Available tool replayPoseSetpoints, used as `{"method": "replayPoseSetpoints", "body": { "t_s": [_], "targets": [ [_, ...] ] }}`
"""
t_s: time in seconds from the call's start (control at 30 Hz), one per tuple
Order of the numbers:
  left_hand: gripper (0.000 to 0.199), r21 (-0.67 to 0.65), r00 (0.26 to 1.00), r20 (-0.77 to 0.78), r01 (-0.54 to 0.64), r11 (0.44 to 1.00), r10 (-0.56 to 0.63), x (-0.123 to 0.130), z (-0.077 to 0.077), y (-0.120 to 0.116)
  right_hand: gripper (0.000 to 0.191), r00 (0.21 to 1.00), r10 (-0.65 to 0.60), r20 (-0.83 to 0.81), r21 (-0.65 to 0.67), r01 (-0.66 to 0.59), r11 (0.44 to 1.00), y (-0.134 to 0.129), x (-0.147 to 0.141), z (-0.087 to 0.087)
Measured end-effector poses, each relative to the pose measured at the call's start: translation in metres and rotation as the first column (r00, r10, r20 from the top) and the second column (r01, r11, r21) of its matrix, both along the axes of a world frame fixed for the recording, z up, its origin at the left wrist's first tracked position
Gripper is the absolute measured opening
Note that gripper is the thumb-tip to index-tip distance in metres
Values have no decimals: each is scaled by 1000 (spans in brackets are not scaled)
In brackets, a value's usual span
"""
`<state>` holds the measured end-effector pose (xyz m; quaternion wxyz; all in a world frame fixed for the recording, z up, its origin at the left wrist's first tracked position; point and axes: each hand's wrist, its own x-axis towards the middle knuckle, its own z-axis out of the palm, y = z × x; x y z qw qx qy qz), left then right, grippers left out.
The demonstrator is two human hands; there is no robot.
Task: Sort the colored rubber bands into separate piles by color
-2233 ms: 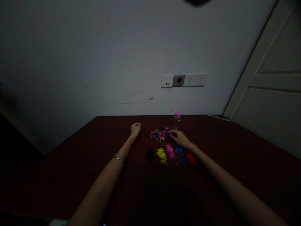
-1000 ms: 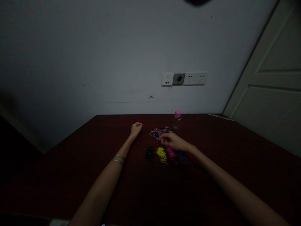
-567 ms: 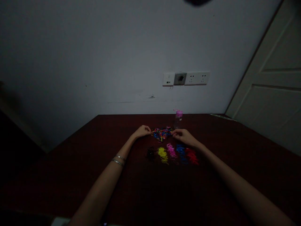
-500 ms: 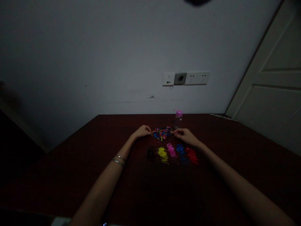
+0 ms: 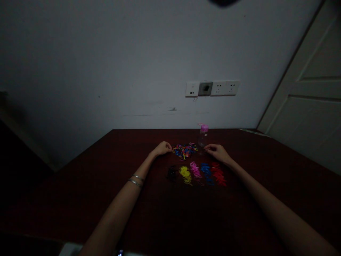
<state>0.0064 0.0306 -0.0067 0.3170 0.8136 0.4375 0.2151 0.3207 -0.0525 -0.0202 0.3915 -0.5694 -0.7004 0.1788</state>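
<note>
Silvery bracelets [image 5: 135, 182] ring the wrist behind the person's left hand [image 5: 163, 148], whose thumb and forefinger form a narrow pinch at the near-left fringe of the mixed heap of coloured bands [image 5: 184, 151]. A yellowish loop lies at those fingertips; whether it is gripped cannot be told. From there the heap stretches rightward, its long axis running roughly side to side across the dark red-brown table [image 5: 160, 209], between the two hands. The left hand is plainly the nearer one.

Below the heap, on the person's side, sit a black pile [image 5: 172, 172], then a yellow pile [image 5: 185, 175] and a pink pile [image 5: 196, 170]. The pink-capped clear bottle [image 5: 203, 138] stands upright beyond the heap's right end, with a blue pile [image 5: 207, 173] lower down. The right hand [image 5: 218, 153] is just beside the bottle's base, apart from the heap, pointing left, fingers narrowly spaced; what they hold, if anything, cannot be made out. A red pile [image 5: 218, 175] lies below that hand.
</note>
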Motion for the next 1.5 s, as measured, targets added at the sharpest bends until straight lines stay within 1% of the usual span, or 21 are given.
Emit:
{"method": "replayPoseSetpoints", "body": {
  "t_s": [0.1, 0.2, 0.27, 0.33, 0.4, 0.47, 0.53, 0.6, 0.67, 0.83, 0.97, 1.03, 1.1, 1.2, 1.3, 1.37, 1.43, 1.5],
  "targets": [
    [21, -5, 1000, -7, 4, 1000, -4, 0, -1, 1, 23, 1000, -16, 8, 7, 16, 1000, 1, 3, -3],
    [19, -44, 1000, -4, 20, 999, -20, 0, 2, 1, 24, 999, -15, 28, 5, 15, 1000, 2, 4, -5],
    [19, -93, 999, 9, 48, 995, -48, 0, 7, -1, 23, 999, -19, 44, 10, 19, 1000, 1, 3, -7],
    [20, -149, 994, 19, 113, 982, -111, 2, 15, -4, 23, 998, -21, 55, 17, 20, 1000, 1, 2, -8],
    [20, -216, 977, 14, 212, 953, -214, 6, 24, -11, 23, 998, -15, 63, 23, 14, 1000, 0, 1, -8],
    [19, -290, 947, 3, 307, 907, -320, 13, 34, -19, 24, 997, -9, 71, 23, 7, 1000, -1, 0, -7],
    [19, -347, 921, 3, 365, 864, -388, 20, 41, -28, 24, 997, -12, 74, 20, 10, 1000, -3, -1, -5],
    [19, -390, 904, 9, 397, 831, -428, 27, 45, -36, 25, 998, -17, 66, 14, 16, 1000, -4, -3, -3],
    [19, -421, 893, 8, 411, 808, -450, 31, 47, -41, 25, 998, -17, 53, 10, 16, 1000, -5, -4, -2],
    [19, -462, 877, -19, 419, 781, -481, 32, 42, -44, 24, 999, -14, 30, 0, 14, 1000, -5, -5, -3],
    [22, -475, 876, -18, 416, 775, -481, 32, 43, -47, 24, 1000, -10, 25, 5, 10, 1000, -5, -4, -4],
    [24, -452, 884, -8, 415, 790, -468, 31, 46, -48, 24, 999, -19, 37, 6, 19, 1000, -4, -4, -4],
    [27, -406, 900, 21, 406, 819, -436, 30, 48, -47, 24, 998, -21, 55, 4, 21, 1000, -3, -5, -4],
    [30, -337, 938, 84, 345, 876, -337, 27, 46, -42, 23, 998, 5, 67, -4, -5, 1000, 0, -9, -6],
    [31, -290, 967, 170, 231, 929, -188, 22, 38, -33, 24, 997, 46, 63, 11, -47, 999, 3, -17, -7],
    [30, -267, 968, 240, 145, 953, -80, 17, 30, -25, 24, 995, 66, 78, 42, -69, 997, 3, -23, -7],
    [30, -260, 955, 295, 41, 965, 38, 11, 21, -18, 23, 989, 68, 131, 56, -75, 996, 2, -28, -5],
    [30, -270, 927, 338, -72, 960, 164, 4, 11, -12, 22, 977, 52, 206, 47, -63, 997, -1, -33, -2]
  ]
}}
